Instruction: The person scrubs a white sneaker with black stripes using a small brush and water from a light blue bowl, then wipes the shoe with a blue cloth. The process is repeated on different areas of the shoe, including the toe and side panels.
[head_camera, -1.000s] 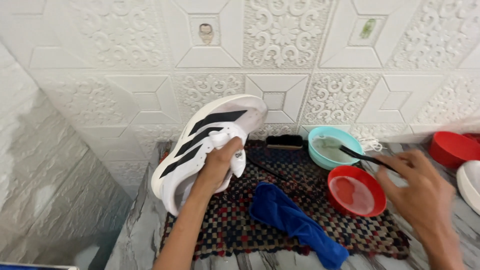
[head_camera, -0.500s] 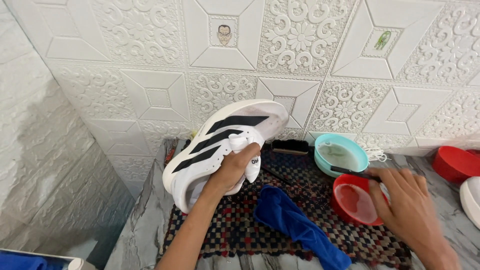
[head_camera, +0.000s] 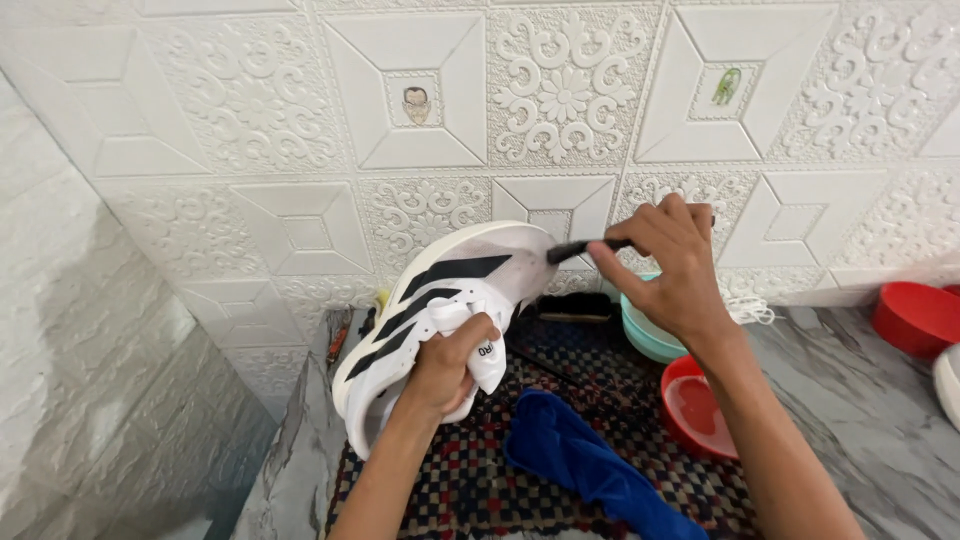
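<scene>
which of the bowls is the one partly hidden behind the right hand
The teal bowl, behind the right hand. The red bowl sits on the mat below the forearm; the other red bowl is far right.

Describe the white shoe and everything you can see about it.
The white shoe is a low sports shoe with three black stripes slanting across its side and a thick pale sole. It is held off the mat, tilted, toe up toward the wall. The left hand grips it at the opening, fingers over the tongue. The right hand holds a dark brush whose tip meets the toe area. Its surface looks smooth, faintly greyed near the toe.
</scene>
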